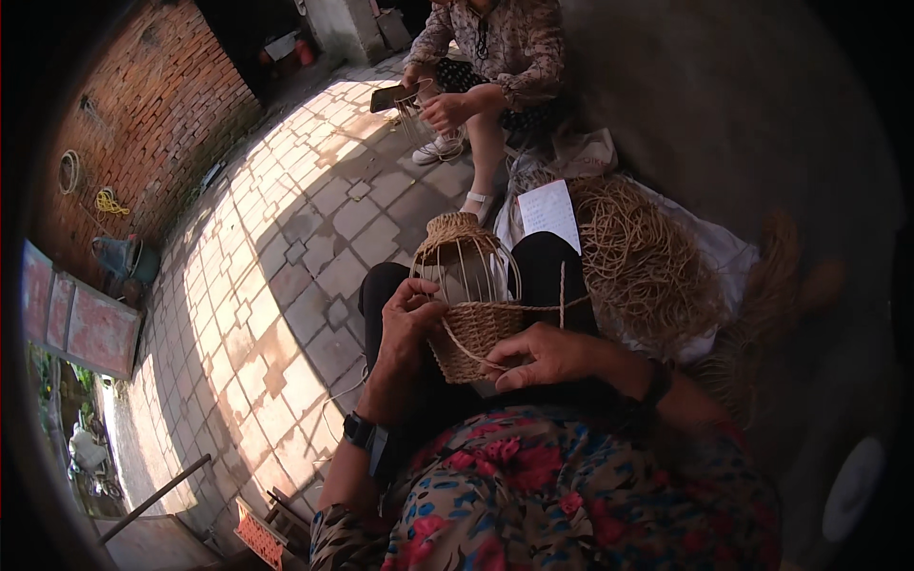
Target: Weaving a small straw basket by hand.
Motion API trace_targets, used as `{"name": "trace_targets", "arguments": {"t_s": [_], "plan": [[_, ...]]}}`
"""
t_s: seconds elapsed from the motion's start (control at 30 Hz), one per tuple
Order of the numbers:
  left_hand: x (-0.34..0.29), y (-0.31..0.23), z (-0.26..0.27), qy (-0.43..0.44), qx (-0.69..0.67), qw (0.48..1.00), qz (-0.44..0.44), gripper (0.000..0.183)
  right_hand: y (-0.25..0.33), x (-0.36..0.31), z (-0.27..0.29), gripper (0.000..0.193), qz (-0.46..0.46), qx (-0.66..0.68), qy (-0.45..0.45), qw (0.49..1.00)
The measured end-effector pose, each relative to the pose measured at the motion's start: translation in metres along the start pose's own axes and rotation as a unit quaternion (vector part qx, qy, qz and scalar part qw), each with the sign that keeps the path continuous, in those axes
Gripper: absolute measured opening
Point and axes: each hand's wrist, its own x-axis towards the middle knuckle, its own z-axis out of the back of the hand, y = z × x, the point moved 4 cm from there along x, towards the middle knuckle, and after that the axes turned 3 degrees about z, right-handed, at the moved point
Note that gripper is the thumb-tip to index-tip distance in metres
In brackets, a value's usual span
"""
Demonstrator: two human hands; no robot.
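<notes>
Item: woven basket [464, 335], pale tan, in your lap between the knees, its narrow collar [452, 226] tipped away from you. The lower wall is closely woven; the bare ribs [465, 271] stand open between it and the collar.

Handling, judged by eye: light; the woven wall firm with a little give; the ribs springy, the weakest part, apt to bend or crack under a squeeze. The surface looks dry and rough, so slipping is unlikely. Best hold: the closely woven wall, low down, or the collar; keep weight off the ribs.

Left hand [405, 324]: at the basket's left side, fingers bent over the top edge of the weave by the ribs; you cannot tell from this view whether they pinch anything.

Right hand [543, 356]: low at the basket's right front, thumb and forefinger pinching a pale strand [460, 341] that loops across the wall. It looks thin and pliable; grip it close to the weave.

Beside your right knee: a heap of loose tan cord [647, 266].
</notes>
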Motion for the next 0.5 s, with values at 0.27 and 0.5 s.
{"name": "trace_targets", "arguments": {"t_s": [0.27,0.5], "plan": [[-0.002,0.010,-0.001,0.087,0.078,0.993,-0.030,0.019,-0.059,-0.010,0.007,0.032,0.024,0.585,-0.265,0.766],[-0.031,-0.033,-0.022,-0.071,0.436,0.860,-0.255,0.011,-0.060,-0.024,0.025,0.029,-0.065,0.380,-0.310,0.869]]}}
